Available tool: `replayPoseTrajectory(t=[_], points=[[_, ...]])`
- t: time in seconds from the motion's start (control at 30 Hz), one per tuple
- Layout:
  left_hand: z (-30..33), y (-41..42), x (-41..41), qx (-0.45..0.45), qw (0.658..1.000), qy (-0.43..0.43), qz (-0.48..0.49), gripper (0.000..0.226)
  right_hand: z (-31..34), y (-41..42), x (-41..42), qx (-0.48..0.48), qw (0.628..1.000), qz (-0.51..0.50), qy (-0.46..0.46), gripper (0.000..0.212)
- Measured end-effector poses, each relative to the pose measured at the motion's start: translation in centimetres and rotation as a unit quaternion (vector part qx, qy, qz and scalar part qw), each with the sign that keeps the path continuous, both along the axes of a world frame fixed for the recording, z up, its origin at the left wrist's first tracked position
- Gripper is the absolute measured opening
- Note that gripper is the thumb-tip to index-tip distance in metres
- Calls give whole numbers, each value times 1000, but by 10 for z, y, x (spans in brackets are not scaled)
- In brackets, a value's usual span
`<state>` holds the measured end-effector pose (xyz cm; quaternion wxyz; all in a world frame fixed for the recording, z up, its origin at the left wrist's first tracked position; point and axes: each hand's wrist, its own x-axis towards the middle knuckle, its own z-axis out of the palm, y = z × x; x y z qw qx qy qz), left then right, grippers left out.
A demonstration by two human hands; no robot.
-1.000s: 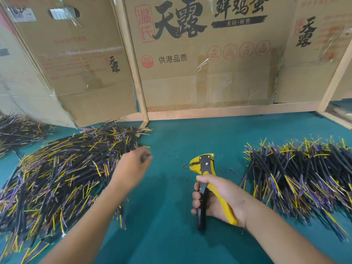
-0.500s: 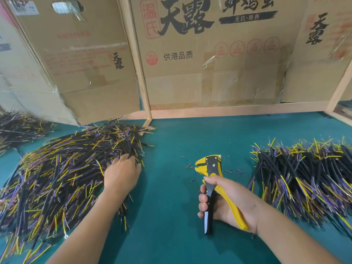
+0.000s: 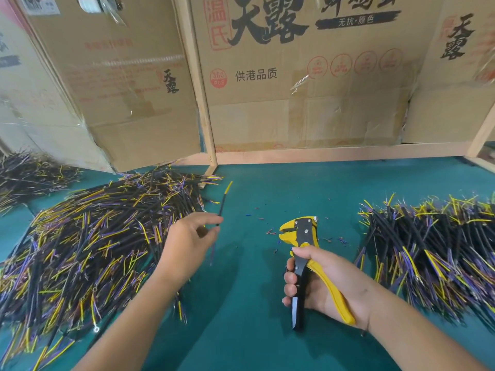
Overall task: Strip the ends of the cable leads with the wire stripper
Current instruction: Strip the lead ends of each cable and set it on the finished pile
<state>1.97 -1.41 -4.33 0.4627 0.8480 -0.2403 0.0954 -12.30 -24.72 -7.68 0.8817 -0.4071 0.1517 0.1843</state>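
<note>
Fingertips [image 3: 215,228] of our left hand [image 3: 187,245] pinch one cable lead [image 3: 222,203] near its lower part, so the black sheath stands tilted with its yellow end up and thin conductors hanging below the hand, just beside the big left pile [image 3: 93,236]. Our right hand [image 3: 329,282] is curled round the handles of the wire stripper [image 3: 301,236], whose yellow head points away from us over the green mat [image 3: 267,183]; the jaws look slightly parted, though we cannot tell how far. Lead and tool are apart, so we judge the strip has not begun on this piece

Such a light pinch worries us: the lead could twist or slip when the jaws bite, giving an uneven strip or nicked strands. If we feed the end too deep, we may cut away too much insulation. Loose ends could snag the pile and drag neighbours out. Trimmings [image 3: 269,231] scattered by the head could also foul the jaws. The right pile [image 3: 428,250] lies well clear of both hands
</note>
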Motion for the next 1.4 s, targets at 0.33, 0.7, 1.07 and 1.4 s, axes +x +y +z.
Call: replayPoseTrajectory(t=[0.33,0.7,1.07,1.4], points=[[8,-23,-29,-263,931,207,-144,23,-2,-1,1,-12,1000,2,-3,36],[14,-24,-36,-268,922,224,-164,37,-4,-2,3,-4,1000,6,-2,35],[12,-31,-48,-292,900,260,-194,41,0,-1,0,1,1000,0,-10,34],[15,-34,-54,-285,891,272,-226,33,-8,-5,5,5,1000,12,-6,35]])
